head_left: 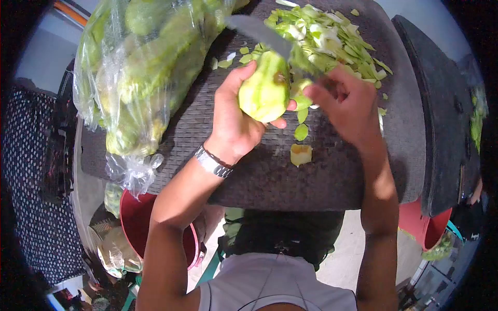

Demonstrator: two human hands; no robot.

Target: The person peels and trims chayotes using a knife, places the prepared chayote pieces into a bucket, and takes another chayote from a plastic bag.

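Note:
My left hand [236, 111], with a metal watch at the wrist, holds a pale green, mostly peeled fruit [264, 88] with a brown spot on its right side. My right hand [345, 98] is closed just to the right of the fruit, its fingers curled round a knife handle that they mostly hide. The knife's blade [262, 35] reaches up and left above the fruit and is blurred. Green peelings [332, 39] lie heaped behind my right hand. Below the fruit, a few loose peels [301, 131] and a yellowish cut piece [301, 154] rest on the dark textured surface.
A clear plastic bag [150, 72] of green fruits lies at the left of the dark table [259, 186]. A red bucket [192, 249] stands below its left front edge, and another [425, 228] at the right. A dark panel [446, 114] is along the right side.

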